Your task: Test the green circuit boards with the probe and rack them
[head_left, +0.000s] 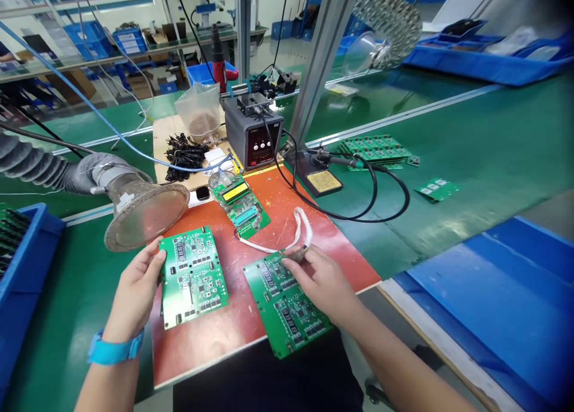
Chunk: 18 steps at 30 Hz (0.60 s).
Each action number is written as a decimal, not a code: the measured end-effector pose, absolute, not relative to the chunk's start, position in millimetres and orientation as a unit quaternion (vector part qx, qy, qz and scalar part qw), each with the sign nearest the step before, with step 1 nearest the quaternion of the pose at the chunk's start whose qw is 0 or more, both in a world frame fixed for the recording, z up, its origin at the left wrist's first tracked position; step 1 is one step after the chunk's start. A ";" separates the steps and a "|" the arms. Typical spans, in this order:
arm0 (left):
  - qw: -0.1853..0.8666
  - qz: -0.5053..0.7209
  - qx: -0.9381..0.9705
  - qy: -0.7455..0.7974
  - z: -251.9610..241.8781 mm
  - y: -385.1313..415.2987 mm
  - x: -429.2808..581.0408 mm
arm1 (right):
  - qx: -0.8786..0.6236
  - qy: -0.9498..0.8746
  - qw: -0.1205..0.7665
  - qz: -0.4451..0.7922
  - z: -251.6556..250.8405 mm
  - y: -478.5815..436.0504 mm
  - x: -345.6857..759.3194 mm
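Note:
My left hand (137, 286), with a blue wristband, pinches the upper left edge of a green circuit board (195, 277) between thumb and fingers. A second green circuit board (287, 304) lies tilted on the right, partly past the mat's front edge. At its top edge, my right hand (320, 274) pinches the plug end of a white-sleeved cable (298, 223); the fingers mostly cover the plug. That cable loops back to a programmer board (242, 206) with a yellow display and a teal chip socket. Both circuit boards carry two digit displays each.
A fume extractor hood (146, 211) hangs close above my left hand. Behind the orange mat (354, 262) stand a soldering station (253, 131) and an iron stand (320, 179). Stacked boards (374, 149) lie right; blue bins (22, 268) flank the bench.

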<state>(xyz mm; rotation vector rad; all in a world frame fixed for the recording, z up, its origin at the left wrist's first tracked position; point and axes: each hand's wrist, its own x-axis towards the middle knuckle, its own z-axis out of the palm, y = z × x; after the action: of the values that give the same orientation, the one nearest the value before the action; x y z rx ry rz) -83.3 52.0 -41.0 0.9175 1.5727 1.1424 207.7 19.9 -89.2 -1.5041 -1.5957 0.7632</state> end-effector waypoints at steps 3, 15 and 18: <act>0.474 0.453 0.367 0.660 -52.5 51.0 -89.6 | -0.592 -0.646 0.391 0.281 -87.9 19.4 207.1; 0.371 0.396 0.444 0.713 -68.1 50.7 -102.9 | -0.600 -0.673 0.352 0.252 -83.2 20.2 203.8; 0.329 0.362 0.471 0.734 -69.0 50.4 -104.7 | -0.607 -0.669 0.333 0.270 -84.2 22.3 204.6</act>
<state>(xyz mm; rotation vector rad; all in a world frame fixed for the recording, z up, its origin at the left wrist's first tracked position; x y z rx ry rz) -104.7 50.4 -69.0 1.2318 1.9220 0.9482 204.6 22.3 -84.2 -1.5861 -1.7467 0.7040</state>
